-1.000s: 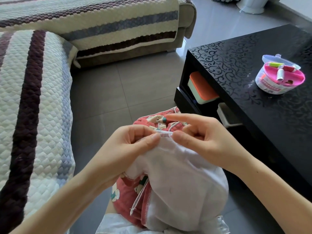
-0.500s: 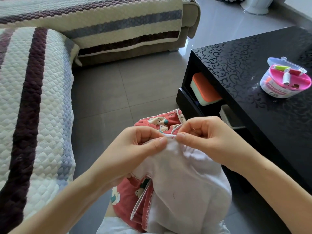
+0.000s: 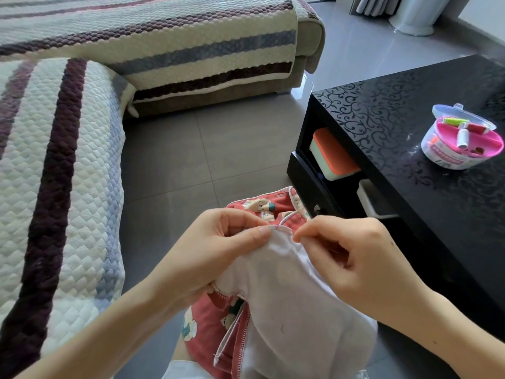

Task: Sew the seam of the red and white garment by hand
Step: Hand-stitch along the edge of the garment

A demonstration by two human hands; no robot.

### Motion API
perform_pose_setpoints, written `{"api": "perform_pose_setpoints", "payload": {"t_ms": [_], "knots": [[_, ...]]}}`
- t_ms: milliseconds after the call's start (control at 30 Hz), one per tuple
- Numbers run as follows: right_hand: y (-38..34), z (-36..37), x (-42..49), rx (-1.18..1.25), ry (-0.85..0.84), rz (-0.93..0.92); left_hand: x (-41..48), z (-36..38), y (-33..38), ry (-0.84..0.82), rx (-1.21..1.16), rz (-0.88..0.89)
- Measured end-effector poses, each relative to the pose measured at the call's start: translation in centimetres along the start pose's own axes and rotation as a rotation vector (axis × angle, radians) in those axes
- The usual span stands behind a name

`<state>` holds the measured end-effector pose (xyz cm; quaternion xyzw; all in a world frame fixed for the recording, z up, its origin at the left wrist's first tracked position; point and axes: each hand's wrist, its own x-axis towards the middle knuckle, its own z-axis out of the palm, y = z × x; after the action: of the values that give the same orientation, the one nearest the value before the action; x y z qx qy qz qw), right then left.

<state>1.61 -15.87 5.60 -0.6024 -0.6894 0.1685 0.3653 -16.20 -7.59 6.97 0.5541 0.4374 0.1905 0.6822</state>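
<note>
**Hand-sewing at the seam edge, head view.** The red and white garment (image 3: 287,302) is lying bunched in the person's lap at the near centre. Its white inner side is facing up, and its red printed side is showing at the far edge and at the near left.

The left hand (image 3: 216,250) is gripping the fabric, with the thumb pressing on the white layer and the curled fingers backing it from behind. This is presenting the seam edge (image 3: 281,229) upward between the two hands. The right hand (image 3: 355,261) is closing thumb and forefinger in a narrow pinch right at that edge, the other fingers curling toward the palm. Any needle or thread in the pinch is too fine to make out.

At the far right, well apart from the work, a round sewing kit (image 3: 461,143) is standing open on the black surface (image 3: 382,119), with its spools showing. An orange-lidded box (image 3: 332,154) is sitting on the shelf beneath. A striped quilted sofa cover (image 3: 54,187) is filling the left.

**Progress (judgement).** Preparation appears to be finished and the person appears to be working a stitch. No row of hand stitches is legible along the edge, so the length already closed cannot be stated. Continuing along the seam, knotting off and trimming the thread are likely remaining.
</note>
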Motion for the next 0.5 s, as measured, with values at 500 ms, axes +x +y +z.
{"api": "perform_pose_setpoints", "payload": {"t_ms": [500], "knots": [[-0.21,0.14,0.26,-0.045,-0.024,0.013,0.08,0.05,-0.11,0.006,0.029,0.040]]}}
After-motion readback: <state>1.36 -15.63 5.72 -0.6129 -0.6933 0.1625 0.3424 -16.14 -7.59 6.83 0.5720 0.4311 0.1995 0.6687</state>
